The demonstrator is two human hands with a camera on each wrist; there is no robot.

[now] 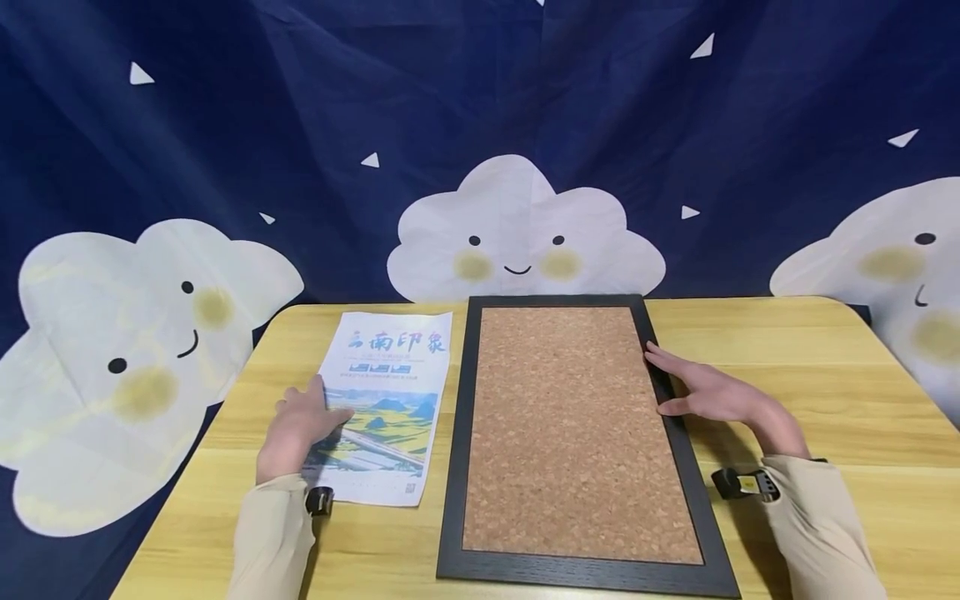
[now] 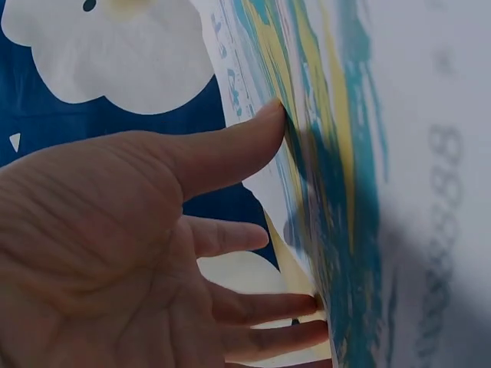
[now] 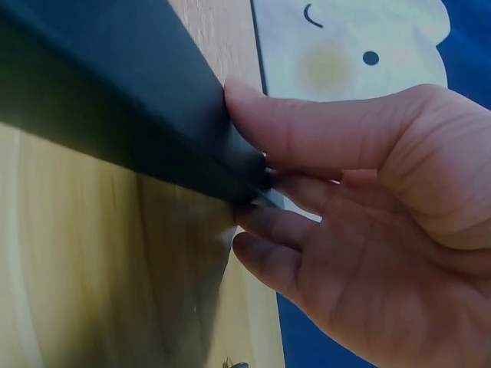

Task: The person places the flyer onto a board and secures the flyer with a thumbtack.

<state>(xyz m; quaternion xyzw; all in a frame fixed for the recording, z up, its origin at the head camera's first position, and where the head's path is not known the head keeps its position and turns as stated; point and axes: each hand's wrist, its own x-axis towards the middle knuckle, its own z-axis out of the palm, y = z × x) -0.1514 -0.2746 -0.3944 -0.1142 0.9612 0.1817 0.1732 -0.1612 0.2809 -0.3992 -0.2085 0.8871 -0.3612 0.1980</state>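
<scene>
On the left part of the table lies a printed paper poster (image 1: 386, 367), with large characters across its top and a yellow-and-blue landscape below. My left hand (image 1: 302, 421) rests at its left edge, thumb (image 2: 230, 149) reaching over the print and the other fingers spread along the margin. To the right is a black-framed cork board (image 1: 573, 433), lying flat. My right hand (image 1: 708, 392) touches the right side of its frame with thumb and fingers extended. In the right wrist view the thumb (image 3: 307, 130) meets the dark frame (image 3: 153, 100), and the lower fingertips are near the tabletop.
Light wood table (image 1: 360, 550) carries both pieces, with a narrow strip of wood between them. Behind the table's far edge hangs a dark blue cloth (image 1: 420, 83) printed with smiling clouds. A small black device (image 1: 742, 483) is strapped at the right wrist.
</scene>
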